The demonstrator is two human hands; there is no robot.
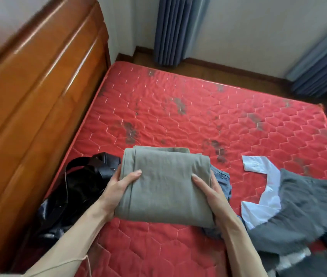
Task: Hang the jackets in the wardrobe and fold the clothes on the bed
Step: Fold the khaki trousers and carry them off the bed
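- Holding a folded olive-green cotton garment between both hands, just above the red quilted mattress near its front edge.
- The left hand has its thumb lying on top and the fingers tucked under the left side, so it's clamping that edge. The right hand mirrors it on the other side, thumb on top, fingers wrapped underneath.
- My guess on why it's held like that: gripping both short sides keeps the layers stacked so the fold doesn't flop open while it gets carried or set down.
- Looks like this piece is basically done folding and just needs a spot. The far half of the mattress has nothing on it, so that seems the easy place.
- A rumpled blue denim piece sits right under the right hand, partly hidden, not folded yet.
- Off to the right there's a dark grey garment with a white collar and lining spread out messy. Could be one of the jackets, can't say for sure.
- On the left, beside the wooden headboard, lies a shiny black leather jacket, crumpled. That one probably goes on a hanger.
- Blue-grey curtains hang at the back wall; no wardrobe in view.
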